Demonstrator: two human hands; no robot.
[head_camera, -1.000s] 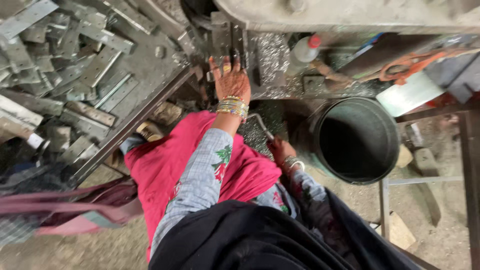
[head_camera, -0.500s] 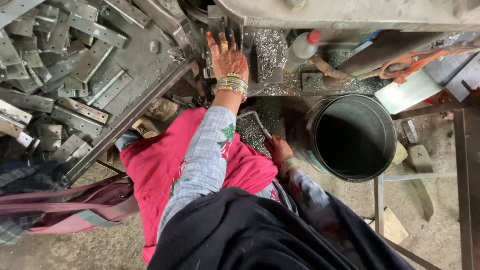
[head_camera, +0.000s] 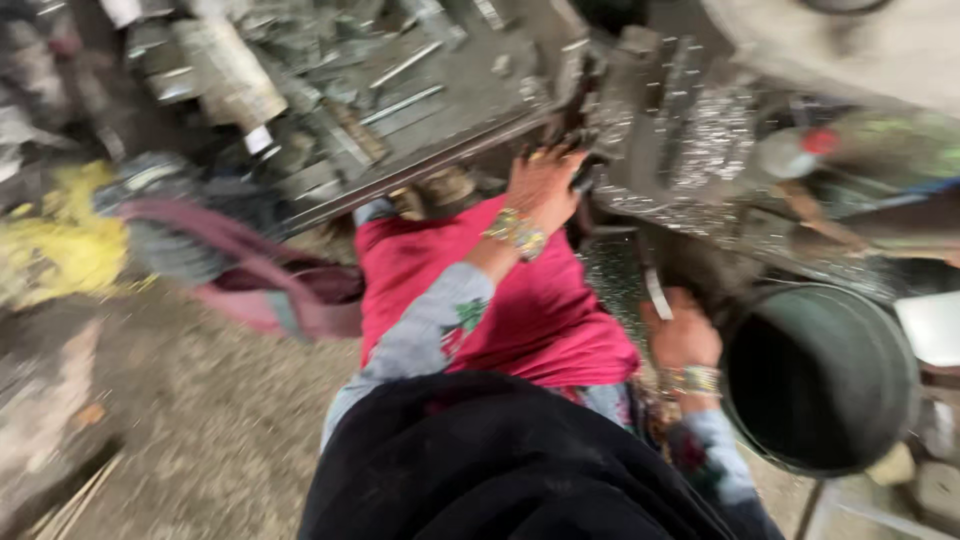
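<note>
The view is blurred by motion. My left hand (head_camera: 543, 187), with bangles at the wrist, reaches forward to the edge of a grey metal bench (head_camera: 430, 155); its fingertips touch a dark part (head_camera: 578, 120), and the grip is unclear. My right hand (head_camera: 682, 335), also wearing bangles, is curled on the rim of a flat tray (head_camera: 612, 275) of glittering metal bits, right beside a dark round bucket (head_camera: 905, 350). A pink cloth (head_camera: 500, 290) covers my lap between the hands.
Several grey metal strips (head_camera: 400, 85) lie piled on the bench. Shiny shavings (head_camera: 715, 135) and a pale bottle with a red cap (head_camera: 795, 150) sit by the machine at right. A maroon cloth (head_camera: 270, 285) and yellow material (head_camera: 55, 240) lie on the dusty floor.
The view has swung left and blurred. My left hand has drawn back from the machine plate toward the bench edge. My right hand has come up to the tray beside the bucket.
</note>
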